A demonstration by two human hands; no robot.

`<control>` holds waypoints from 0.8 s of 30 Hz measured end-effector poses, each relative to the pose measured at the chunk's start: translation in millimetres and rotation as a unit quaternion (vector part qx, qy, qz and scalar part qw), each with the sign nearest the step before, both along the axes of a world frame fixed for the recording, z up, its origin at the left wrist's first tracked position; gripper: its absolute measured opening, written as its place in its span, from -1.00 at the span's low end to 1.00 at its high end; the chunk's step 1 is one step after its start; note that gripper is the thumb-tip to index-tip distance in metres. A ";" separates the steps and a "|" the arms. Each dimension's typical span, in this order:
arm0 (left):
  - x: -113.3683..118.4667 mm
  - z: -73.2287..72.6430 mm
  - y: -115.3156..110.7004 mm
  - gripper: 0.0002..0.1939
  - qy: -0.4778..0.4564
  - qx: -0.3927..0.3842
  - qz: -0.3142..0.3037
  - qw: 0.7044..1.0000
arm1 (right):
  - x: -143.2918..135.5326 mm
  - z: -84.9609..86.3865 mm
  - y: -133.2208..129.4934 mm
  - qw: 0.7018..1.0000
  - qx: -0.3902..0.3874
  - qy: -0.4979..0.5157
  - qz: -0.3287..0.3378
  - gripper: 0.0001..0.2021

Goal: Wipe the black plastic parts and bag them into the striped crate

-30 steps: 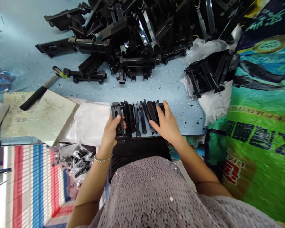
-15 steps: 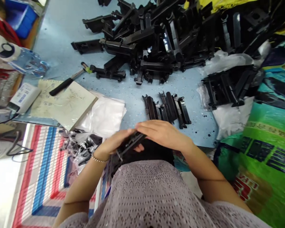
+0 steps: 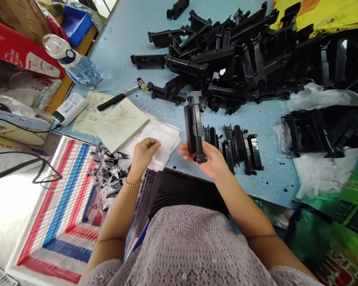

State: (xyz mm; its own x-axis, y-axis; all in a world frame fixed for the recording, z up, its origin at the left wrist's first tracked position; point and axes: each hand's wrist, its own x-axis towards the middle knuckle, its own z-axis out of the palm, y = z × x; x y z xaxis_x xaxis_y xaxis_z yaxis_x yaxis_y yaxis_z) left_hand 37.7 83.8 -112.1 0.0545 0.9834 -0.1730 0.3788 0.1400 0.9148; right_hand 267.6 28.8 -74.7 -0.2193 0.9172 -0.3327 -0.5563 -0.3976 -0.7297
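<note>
My right hand (image 3: 211, 161) holds a black plastic folding bracket (image 3: 196, 127) upright near the front edge of the blue table, its fingers around the lower end. My left hand (image 3: 144, 155) is over the stack of thin white plastic bags (image 3: 165, 139), with thumb and forefinger pinched together on the top bag. Beside my right hand, several similar black brackets (image 3: 240, 145) lie side by side in a short row. A large heap of the same black brackets (image 3: 220, 59) covers the back of the table.
A hammer (image 3: 115, 101) lies across paper and a pale pad (image 3: 123, 123). At the left stand a water bottle (image 3: 82, 71) and a white box-shaped device (image 3: 73, 108). Below, a striped basket (image 3: 52, 210) holds bagged parts (image 3: 110, 174). More brackets (image 3: 313, 131) lie on plastic at the right.
My hands have moved apart. The bracket, earlier between both hands, is now upright in my right hand, while my left hand has gone to the bags. The view has shifted left.
</note>
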 end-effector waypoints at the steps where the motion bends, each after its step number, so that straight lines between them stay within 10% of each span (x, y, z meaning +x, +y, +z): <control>1: -1.6 1.4 -0.4 -0.86 -0.015 0.010 0.003 1.000 | -11.3 -3.2 7.7 1.000 -0.010 0.020 0.017 -0.60; 8: -22.9 24.6 -7.8 -0.62 0.257 0.197 -0.128 0.938 | -38.5 -22.7 12.1 0.998 -0.018 -0.038 -0.047 -0.66; 13: -35.0 29.3 -3.0 -0.43 0.231 0.193 -0.137 0.944 | -19.7 -30.8 -25.6 0.974 -0.051 0.114 0.188 -0.67; 17: -31.1 29.2 -23.3 -0.26 0.224 0.258 -0.154 0.927 | -33.4 -48.2 -22.6 0.952 -0.102 0.144 0.248 -0.66; 21: -10.3 27.0 -61.1 -0.16 0.186 0.312 -0.291 0.885 | -49.8 -42.8 -14.3 0.980 -0.044 -0.090 0.172 -0.61; 24: 0.2 33.8 -81.4 -0.18 0.138 0.287 -0.342 0.884 | -55.5 -19.5 -23.8 0.936 0.023 -0.335 0.105 -0.73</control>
